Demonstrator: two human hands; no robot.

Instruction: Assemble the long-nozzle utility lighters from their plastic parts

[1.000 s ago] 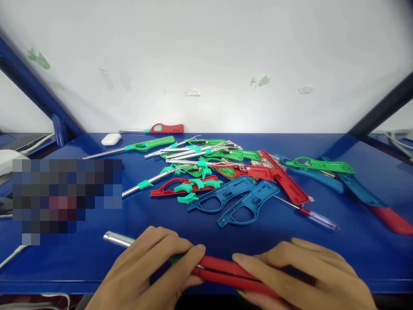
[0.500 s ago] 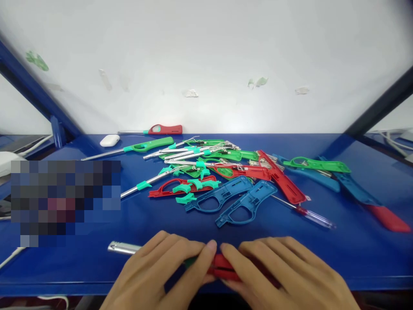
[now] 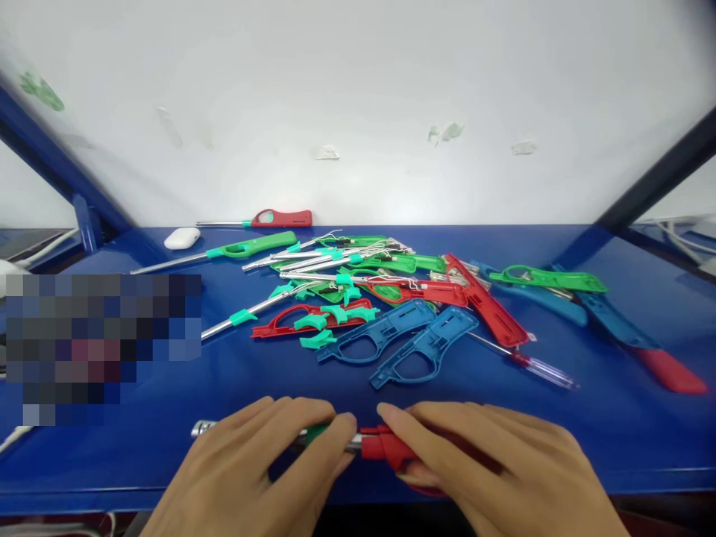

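At the front edge of the shelf, both hands hold one long-nosed gas lighter. My left hand (image 3: 268,462) is closed around its metal tube (image 3: 203,428), whose tip sticks out past the fingers. A dark green collar (image 3: 316,432) shows on the tube under that hand. My right hand (image 3: 497,462) grips the red lighter handle (image 3: 380,444), thumb on top, and covers most of it. Bare tube shows between the left thumb and the red handle. Beyond the hands lie two blue handle halves (image 3: 385,337) and a red half (image 3: 268,328) with turquoise collars (image 3: 318,339).
A pile of green and red casings, tubes and wires (image 3: 358,261) fills the middle. A screwdriver (image 3: 545,371) lies at right, near red and blue casings (image 3: 671,369). Whole lighters (image 3: 260,245) and a white case (image 3: 182,239) sit at the back left. A blurred patch covers the left.
My hands have moved slightly apart, the left one leftward. A stretch of metal tube now shows between the left thumb and the red handle. The view has shifted a little.
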